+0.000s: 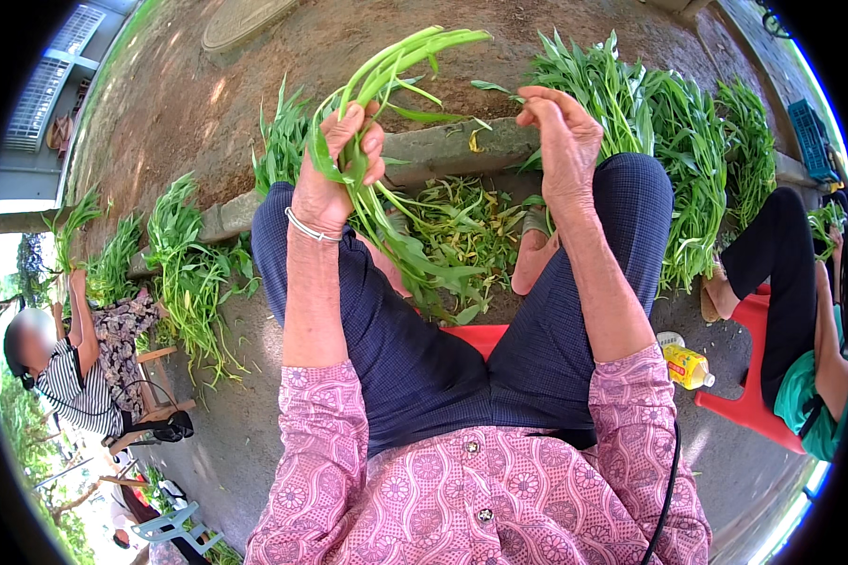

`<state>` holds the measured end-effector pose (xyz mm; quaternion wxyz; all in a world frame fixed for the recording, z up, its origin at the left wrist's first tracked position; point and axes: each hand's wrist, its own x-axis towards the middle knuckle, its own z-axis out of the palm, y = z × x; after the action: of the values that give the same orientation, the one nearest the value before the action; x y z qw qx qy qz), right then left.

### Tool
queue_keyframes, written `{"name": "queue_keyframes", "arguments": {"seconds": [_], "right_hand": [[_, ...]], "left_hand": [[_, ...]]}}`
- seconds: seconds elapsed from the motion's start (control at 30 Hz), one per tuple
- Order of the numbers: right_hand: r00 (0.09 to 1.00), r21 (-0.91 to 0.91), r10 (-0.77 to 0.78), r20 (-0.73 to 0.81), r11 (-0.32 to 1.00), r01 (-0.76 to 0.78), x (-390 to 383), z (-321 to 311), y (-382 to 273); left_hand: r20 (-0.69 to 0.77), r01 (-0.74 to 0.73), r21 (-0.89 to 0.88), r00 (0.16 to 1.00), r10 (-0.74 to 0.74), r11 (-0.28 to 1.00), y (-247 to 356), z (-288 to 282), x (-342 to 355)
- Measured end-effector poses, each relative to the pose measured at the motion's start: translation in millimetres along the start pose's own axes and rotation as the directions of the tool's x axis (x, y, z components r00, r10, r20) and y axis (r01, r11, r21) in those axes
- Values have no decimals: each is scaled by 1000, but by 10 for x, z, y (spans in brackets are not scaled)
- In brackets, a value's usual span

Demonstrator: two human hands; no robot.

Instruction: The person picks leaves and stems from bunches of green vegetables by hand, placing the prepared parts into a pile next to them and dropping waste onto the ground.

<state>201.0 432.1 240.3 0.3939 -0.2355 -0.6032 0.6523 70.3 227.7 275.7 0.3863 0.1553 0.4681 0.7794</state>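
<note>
My left hand (pixel 341 160), with a silver bangle at the wrist, is closed around a bunch of long green leafy stems (pixel 386 75) whose lower leaves dangle between my knees. Right of it, my right hand (pixel 556 132) is raised with fingertips pinched at a small leaf (pixel 490 88). Below, a loose heap of green and yellowing leaves (pixel 462 235) lies between my feet, against a concrete kerb (pixel 448 146). Larger piles of leafy greens (pixel 688 179) rest at the right, and more bunches (pixel 174 245) at the left.
A person in stripes (pixel 80 386) holds greens at the left; another in teal (pixel 810 395) sits on a red stool (pixel 725 410) at the right. Near my right leg are a yellow-labelled bottle (pixel 686 367) and, farther back, a blue crate (pixel 810 141). Bare soil (pixel 217 104) lies beyond the kerb.
</note>
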Motion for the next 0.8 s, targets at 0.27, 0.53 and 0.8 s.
{"name": "queue_keyframes", "arguments": {"seconds": [0.27,0.53,0.8], "right_hand": [[989,149,140,-57,980,-130,67,-88,-9],[952,-44,-25,305,998,40,12,141,27],[860,23,81,504,994,-107,-11,118,-49]], "left_hand": [[87,-18,-172,996,34,985,-1,-166,39],[62,64,1,996,-64,998,-32,52,2],[103,111,15,988,-112,994,-66,53,12]]}}
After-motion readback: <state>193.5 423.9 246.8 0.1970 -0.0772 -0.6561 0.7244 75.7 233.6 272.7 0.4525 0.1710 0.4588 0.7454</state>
